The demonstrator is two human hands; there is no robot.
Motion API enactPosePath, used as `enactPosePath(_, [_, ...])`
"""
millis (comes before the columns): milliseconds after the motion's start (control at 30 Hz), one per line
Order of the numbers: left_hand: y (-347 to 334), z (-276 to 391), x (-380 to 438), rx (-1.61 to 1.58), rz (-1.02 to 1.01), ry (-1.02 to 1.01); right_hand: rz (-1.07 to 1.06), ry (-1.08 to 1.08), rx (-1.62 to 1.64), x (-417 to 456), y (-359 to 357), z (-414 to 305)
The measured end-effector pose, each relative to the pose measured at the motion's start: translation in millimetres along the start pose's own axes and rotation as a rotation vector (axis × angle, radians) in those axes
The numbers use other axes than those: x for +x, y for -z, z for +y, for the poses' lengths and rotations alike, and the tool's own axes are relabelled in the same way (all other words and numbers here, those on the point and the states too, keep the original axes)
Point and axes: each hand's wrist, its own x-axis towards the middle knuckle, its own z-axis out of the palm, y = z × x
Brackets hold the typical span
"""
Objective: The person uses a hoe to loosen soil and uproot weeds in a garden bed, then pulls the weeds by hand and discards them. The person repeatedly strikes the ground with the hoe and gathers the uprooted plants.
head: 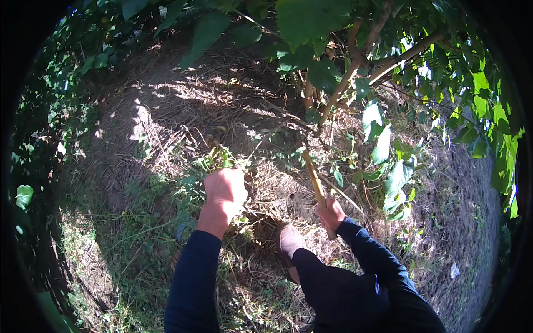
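Observation:
Left of the middle, my left hand (226,190) is closed in a fist around green weeds (220,158), whose leaves stick out above the knuckles. My right hand (331,214) grips a wooden handle (315,181) near its lower end. The handle slants up and slightly left, towards the base of a shrub or small tree. Its far end is lost among plants and shade, so I cannot tell what tool head it bears. Dry grass and low weeds lie between my hands.
Several branching stems (343,83) rise at the upper right, with large green leaves (383,145) hanging beside my right hand. My shoe (290,239) stands on dry grass between my arms. Dense foliage lines the left edge. A small white scrap (454,271) lies at the lower right.

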Motion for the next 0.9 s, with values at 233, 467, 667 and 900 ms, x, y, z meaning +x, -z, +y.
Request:
enactPosePath(233, [15.6, -52.2, -110.7, -0.015, 0.132, -0.009, 0.145, -0.182, -0.070, -157.1, 12.1, 24.4])
enactPosePath(467, [19.4, -116.7, -306.0, -0.142, 0.091, 0.073, 0.166, -0.158, -0.241, -193.7, 11.1, 64.1])
enactPosePath(667, [0.3, -154.0, -422.1, -0.194, 0.089, 0.207, 0.269, -0.141, -0.231, -211.8, 15.4, 21.4])
enactPosePath(900, [-0.3, -141.6, -472.4, -0.169, 0.034, 0.292, 0.368, -0.068, 0.164, -171.3, 42.9, 4.0])
